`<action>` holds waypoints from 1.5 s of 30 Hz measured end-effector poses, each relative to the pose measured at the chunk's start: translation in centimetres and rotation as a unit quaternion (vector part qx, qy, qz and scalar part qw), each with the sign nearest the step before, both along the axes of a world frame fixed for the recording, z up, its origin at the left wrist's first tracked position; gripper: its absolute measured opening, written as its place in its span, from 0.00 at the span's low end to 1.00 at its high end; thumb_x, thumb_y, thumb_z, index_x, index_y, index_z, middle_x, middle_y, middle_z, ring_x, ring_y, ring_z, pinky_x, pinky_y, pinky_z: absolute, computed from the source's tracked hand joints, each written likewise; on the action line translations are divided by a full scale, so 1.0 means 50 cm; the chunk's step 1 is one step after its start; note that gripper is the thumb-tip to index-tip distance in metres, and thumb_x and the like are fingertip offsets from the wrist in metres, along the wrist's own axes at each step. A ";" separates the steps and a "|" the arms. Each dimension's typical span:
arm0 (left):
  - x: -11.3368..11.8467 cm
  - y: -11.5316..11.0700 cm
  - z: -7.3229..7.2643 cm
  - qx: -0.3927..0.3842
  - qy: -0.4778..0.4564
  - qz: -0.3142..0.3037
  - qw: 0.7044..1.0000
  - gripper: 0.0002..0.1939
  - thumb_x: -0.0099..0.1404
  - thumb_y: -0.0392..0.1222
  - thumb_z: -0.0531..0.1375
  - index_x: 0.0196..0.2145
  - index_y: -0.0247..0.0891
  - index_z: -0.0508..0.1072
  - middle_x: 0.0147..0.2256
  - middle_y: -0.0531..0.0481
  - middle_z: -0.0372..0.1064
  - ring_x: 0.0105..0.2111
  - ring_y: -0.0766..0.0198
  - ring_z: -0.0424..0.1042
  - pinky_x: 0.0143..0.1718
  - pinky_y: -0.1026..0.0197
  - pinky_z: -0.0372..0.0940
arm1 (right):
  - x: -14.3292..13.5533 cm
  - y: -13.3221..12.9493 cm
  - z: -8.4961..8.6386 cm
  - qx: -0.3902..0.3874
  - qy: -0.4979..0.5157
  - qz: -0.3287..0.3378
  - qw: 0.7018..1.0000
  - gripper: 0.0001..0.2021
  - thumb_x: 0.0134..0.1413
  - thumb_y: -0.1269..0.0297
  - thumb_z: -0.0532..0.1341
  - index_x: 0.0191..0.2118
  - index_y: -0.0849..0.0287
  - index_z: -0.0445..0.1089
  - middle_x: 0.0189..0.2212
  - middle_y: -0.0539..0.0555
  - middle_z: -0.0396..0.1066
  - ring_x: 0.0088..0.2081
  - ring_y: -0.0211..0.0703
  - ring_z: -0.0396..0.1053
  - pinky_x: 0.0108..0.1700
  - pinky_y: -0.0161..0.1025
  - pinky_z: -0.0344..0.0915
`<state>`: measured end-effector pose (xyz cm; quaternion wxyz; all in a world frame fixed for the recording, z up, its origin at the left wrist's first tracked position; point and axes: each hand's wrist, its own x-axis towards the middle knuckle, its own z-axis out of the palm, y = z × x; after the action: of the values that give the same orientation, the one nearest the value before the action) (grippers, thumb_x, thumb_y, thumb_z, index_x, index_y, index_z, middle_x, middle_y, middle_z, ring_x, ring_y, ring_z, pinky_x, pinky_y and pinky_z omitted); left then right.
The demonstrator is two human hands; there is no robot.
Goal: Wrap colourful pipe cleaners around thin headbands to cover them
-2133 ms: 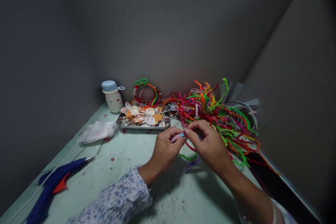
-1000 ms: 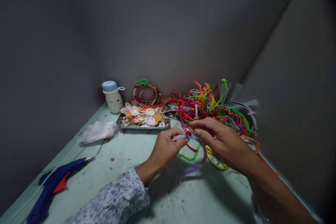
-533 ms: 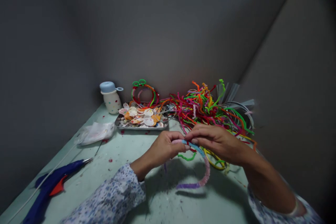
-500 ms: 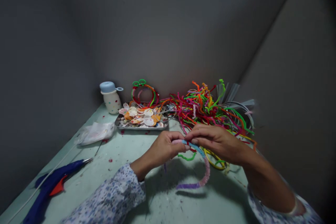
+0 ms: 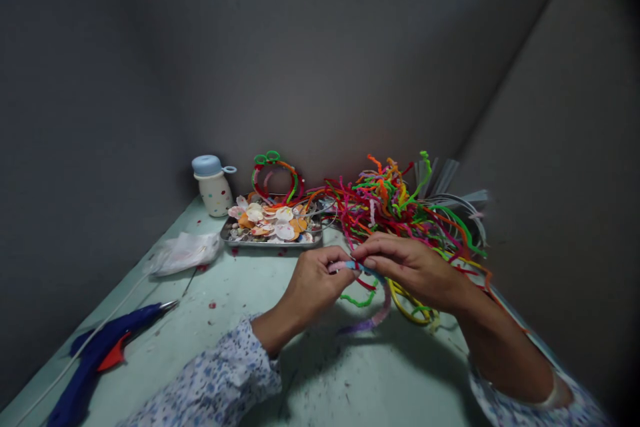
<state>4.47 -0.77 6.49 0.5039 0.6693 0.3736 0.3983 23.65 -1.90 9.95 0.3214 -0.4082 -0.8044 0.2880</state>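
Note:
Above the middle of the table, my left hand (image 5: 313, 283) is closed, thumb and fingers gripping a headband (image 5: 385, 310) wrapped in fuzzy pink, blue and purple pipe cleaner. Its free purple end curves down below my hands and looks blurred. Around the blue stretch sits a red pipe cleaner (image 5: 357, 266), with a loose red end sticking out below. My right hand (image 5: 413, 267) is bent over that spot from the other side, thumb and fingertips pinched at the red strand. The fingers partly hide the exact grip.
A metal tray (image 5: 270, 245) of flower-shaped pieces stands behind my hands, a finished-looking colourful headband (image 5: 300, 183) at its back. A heap of pipe cleaners (image 5: 385, 207) spreads at right. A blue glue gun (image 5: 95, 363), a plastic bag (image 5: 187, 253) and a lidded bottle (image 5: 215, 193) are at left.
The headband's hanging purple end has swung upward, closer under my hands. Both hands stay at the red strand, the right fingers shifting only slightly.

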 end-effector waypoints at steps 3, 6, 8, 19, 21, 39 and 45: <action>0.001 0.003 0.001 -0.006 -0.009 0.001 1.000 0.06 0.55 0.41 0.61 0.28 0.34 0.73 0.20 0.57 0.58 0.21 0.71 0.53 0.23 0.67 0.47 | -0.001 0.003 -0.010 -0.046 0.048 -0.015 0.998 0.15 0.57 0.61 0.59 0.50 0.55 0.70 0.43 0.54 0.74 0.43 0.43 0.71 0.45 0.41 0.67; 0.002 0.005 0.001 -0.008 -0.010 0.008 1.000 0.07 0.56 0.41 0.61 0.28 0.34 0.73 0.20 0.57 0.59 0.21 0.71 0.53 0.23 0.67 0.47 | -0.008 0.007 -0.018 -0.070 0.072 -0.040 0.994 0.12 0.56 0.61 0.60 0.45 0.56 0.72 0.39 0.53 0.75 0.39 0.42 0.71 0.40 0.39 0.68; 0.002 0.004 0.000 0.000 0.000 0.026 1.000 0.07 0.56 0.41 0.60 0.27 0.34 0.74 0.20 0.56 0.60 0.22 0.71 0.55 0.23 0.67 0.48 | -0.015 0.009 -0.019 -0.071 0.069 -0.057 0.993 0.10 0.55 0.61 0.60 0.41 0.57 0.74 0.35 0.52 0.75 0.36 0.41 0.70 0.37 0.37 0.67; 0.007 -0.005 -0.013 0.055 0.036 0.105 0.992 0.08 0.57 0.41 0.59 0.24 0.35 0.72 0.20 0.57 0.59 0.23 0.70 0.56 0.24 0.67 0.50 | -0.040 0.013 -0.031 -0.082 0.089 -0.108 0.987 0.09 0.53 0.59 0.61 0.31 0.59 0.74 0.25 0.49 0.72 0.27 0.37 0.66 0.29 0.34 0.62; 0.007 0.000 -0.016 0.047 0.028 0.098 0.994 0.08 0.58 0.41 0.60 0.25 0.35 0.73 0.20 0.57 0.59 0.22 0.70 0.55 0.24 0.67 0.50 | -0.037 0.015 -0.032 -0.086 0.097 -0.100 0.987 0.09 0.53 0.59 0.61 0.33 0.59 0.74 0.28 0.50 0.73 0.29 0.38 0.68 0.32 0.35 0.64; -0.012 0.054 -0.024 -0.164 -0.185 0.041 0.968 0.19 0.55 0.50 0.64 0.38 0.32 0.72 0.21 0.59 0.55 0.16 0.77 0.49 0.16 0.68 0.40 | 0.000 0.043 -0.060 -0.214 0.154 -0.075 0.962 0.17 0.50 0.58 0.64 0.45 0.59 0.70 0.37 0.54 0.73 0.37 0.42 0.70 0.40 0.40 0.66; -0.016 0.062 -0.022 -0.242 -0.245 0.004 0.939 0.19 0.58 0.56 0.60 0.30 0.34 0.66 0.25 0.55 0.60 0.16 0.77 0.53 0.15 0.69 0.39 | -0.002 0.047 -0.060 -0.179 0.138 -0.107 0.968 0.14 0.51 0.58 0.63 0.42 0.60 0.71 0.30 0.52 0.71 0.32 0.40 0.68 0.33 0.37 0.64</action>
<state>3.66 2.32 5.39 0.7247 0.4074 0.3265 0.4496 23.54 0.43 6.95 0.3805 -0.4992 -0.6391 0.4444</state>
